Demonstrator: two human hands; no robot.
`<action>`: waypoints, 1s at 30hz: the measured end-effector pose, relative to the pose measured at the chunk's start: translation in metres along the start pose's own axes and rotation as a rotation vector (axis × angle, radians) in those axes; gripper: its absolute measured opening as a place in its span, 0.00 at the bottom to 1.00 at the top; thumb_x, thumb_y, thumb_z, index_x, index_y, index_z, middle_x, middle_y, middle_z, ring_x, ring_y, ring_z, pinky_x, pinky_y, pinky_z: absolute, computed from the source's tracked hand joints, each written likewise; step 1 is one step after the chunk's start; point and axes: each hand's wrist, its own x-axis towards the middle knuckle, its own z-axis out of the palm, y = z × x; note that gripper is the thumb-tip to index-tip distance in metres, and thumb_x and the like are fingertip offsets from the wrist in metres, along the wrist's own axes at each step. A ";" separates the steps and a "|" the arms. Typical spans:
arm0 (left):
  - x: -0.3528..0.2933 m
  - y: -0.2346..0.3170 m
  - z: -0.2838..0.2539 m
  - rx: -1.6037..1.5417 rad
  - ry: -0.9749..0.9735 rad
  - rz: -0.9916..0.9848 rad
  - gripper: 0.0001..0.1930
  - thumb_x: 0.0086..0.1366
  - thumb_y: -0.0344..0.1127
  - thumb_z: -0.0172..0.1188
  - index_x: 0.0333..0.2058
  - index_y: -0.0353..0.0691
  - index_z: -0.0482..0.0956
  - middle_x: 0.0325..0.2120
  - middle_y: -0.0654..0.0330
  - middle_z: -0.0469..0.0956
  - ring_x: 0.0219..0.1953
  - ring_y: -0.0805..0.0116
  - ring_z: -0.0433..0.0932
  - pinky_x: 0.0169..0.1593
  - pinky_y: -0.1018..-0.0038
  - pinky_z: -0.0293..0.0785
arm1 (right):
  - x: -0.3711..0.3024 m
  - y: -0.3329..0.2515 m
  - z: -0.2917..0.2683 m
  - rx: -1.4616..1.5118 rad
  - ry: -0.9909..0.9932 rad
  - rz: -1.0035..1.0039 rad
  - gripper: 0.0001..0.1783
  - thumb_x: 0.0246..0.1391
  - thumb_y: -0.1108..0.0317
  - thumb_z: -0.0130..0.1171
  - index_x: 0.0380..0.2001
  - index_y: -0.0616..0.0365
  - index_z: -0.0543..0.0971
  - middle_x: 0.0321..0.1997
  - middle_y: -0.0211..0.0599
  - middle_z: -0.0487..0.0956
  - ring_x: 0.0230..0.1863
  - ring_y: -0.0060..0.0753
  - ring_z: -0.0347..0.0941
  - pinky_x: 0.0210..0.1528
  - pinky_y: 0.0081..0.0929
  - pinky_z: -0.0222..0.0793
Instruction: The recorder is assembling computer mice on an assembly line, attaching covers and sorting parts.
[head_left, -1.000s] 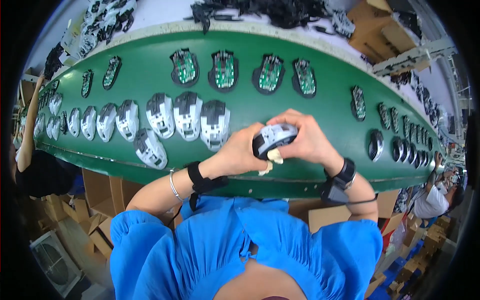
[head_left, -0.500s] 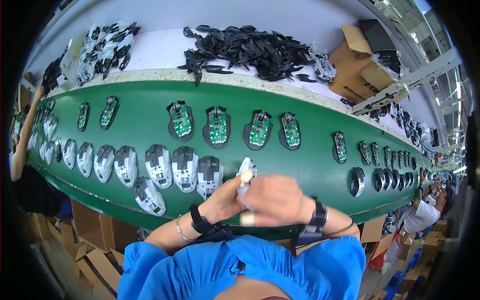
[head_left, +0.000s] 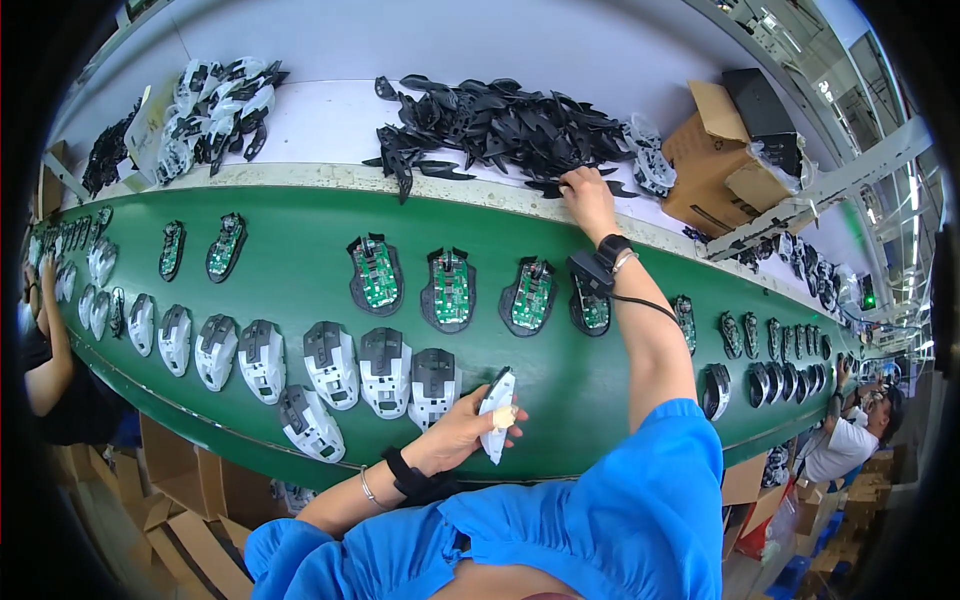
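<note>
My left hand (head_left: 462, 428) is closed around a white and dark mouse shell (head_left: 503, 388), held on edge above the near side of the green bench. A pale yellow cover sits on one of its fingertips. At full stretch, my right hand (head_left: 588, 196) is at the right front edge of a heap of black curved plastic pieces (head_left: 500, 125). Its fingers are bent down and pinched at a black plastic piece (head_left: 545, 188); the fingertips are partly hidden. Left of my left hand stands a row of white and grey mouse shells (head_left: 385, 372).
Mouse bases with green circuit boards (head_left: 449, 290) line the green bench (head_left: 300, 250). On the pale ledge behind are bagged parts (head_left: 215, 110) and an open cardboard box (head_left: 715, 150). Co-workers sit at both ends; one person (head_left: 840, 450) is at the far right.
My right hand has left the shell and reached forward to the black pieces. My left hand keeps the shell, now turned on edge. The co-worker's arm at left has come down from the ledge.
</note>
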 end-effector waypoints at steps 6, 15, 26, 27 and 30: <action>0.000 -0.005 -0.003 0.002 0.016 -0.006 0.21 0.64 0.45 0.55 0.50 0.38 0.65 0.41 0.54 0.75 0.39 0.65 0.77 0.42 0.67 0.77 | -0.032 -0.020 -0.038 0.457 -0.011 0.157 0.09 0.49 0.65 0.59 0.31 0.59 0.81 0.24 0.30 0.76 0.28 0.27 0.69 0.32 0.26 0.65; -0.010 0.012 0.000 -0.089 0.038 0.106 0.29 0.66 0.61 0.41 0.47 0.39 0.70 0.41 0.55 0.75 0.43 0.63 0.75 0.47 0.65 0.73 | -0.205 -0.128 -0.132 0.709 -0.567 0.666 0.10 0.51 0.65 0.60 0.27 0.62 0.82 0.19 0.33 0.79 0.22 0.22 0.75 0.25 0.23 0.68; -0.018 0.016 0.015 0.038 0.240 0.328 0.26 0.70 0.56 0.35 0.49 0.38 0.68 0.39 0.56 0.75 0.37 0.71 0.74 0.39 0.73 0.73 | -0.196 -0.131 -0.116 0.858 -0.475 0.724 0.09 0.45 0.68 0.65 0.28 0.61 0.77 0.24 0.31 0.78 0.25 0.21 0.73 0.28 0.19 0.67; -0.021 0.022 0.023 -0.030 0.240 0.327 0.25 0.71 0.54 0.35 0.50 0.38 0.67 0.39 0.57 0.76 0.38 0.72 0.74 0.39 0.74 0.73 | -0.196 -0.137 -0.118 1.133 -0.459 0.798 0.07 0.47 0.71 0.64 0.28 0.60 0.76 0.24 0.26 0.76 0.25 0.15 0.71 0.28 0.15 0.66; -0.022 0.018 0.014 0.130 0.328 0.486 0.21 0.72 0.48 0.39 0.53 0.38 0.65 0.42 0.61 0.74 0.43 0.75 0.72 0.45 0.76 0.70 | -0.182 -0.176 -0.148 1.497 -0.329 0.785 0.07 0.48 0.76 0.61 0.30 0.59 0.73 0.26 0.27 0.76 0.26 0.15 0.71 0.29 0.14 0.67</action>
